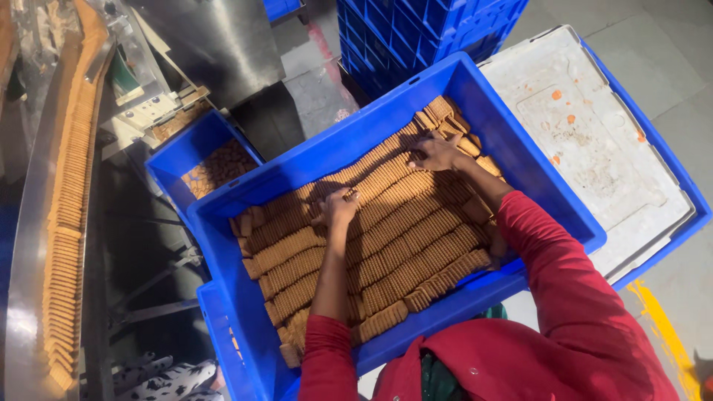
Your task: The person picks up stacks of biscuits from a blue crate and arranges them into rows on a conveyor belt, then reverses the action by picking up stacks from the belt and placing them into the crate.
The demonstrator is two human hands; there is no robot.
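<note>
A big blue plastic crate [371, 126] is filled with long rows of brown biscuits [401, 245], stood on edge and packed side by side. Both hands are laid on top of these rows. The left hand [338, 208] is pressed down near the middle of the crate, with its fingers [332, 199] bent and tucked among the biscuits — nothing is seen lifted. The right hand [434, 154] is placed farther back, close to the far wall, with its fingers [417, 159] spread a little over a loose, tumbled bunch of biscuits. Whether anything is pinched there cannot be told.

The biscuits are thin and flat, with ridged edges, so each row looks like a bumpy log. The crate walls are smooth and shiny. Red sleeves [549, 267] are worn on both arms.

A smaller blue crate [174, 160] with more brown pieces is seen to the left. A long curved metal track [30, 245] carrying a line of biscuits is seen at the far left — and a dirty white lid [594, 141] is laid on a crate at the right.
</note>
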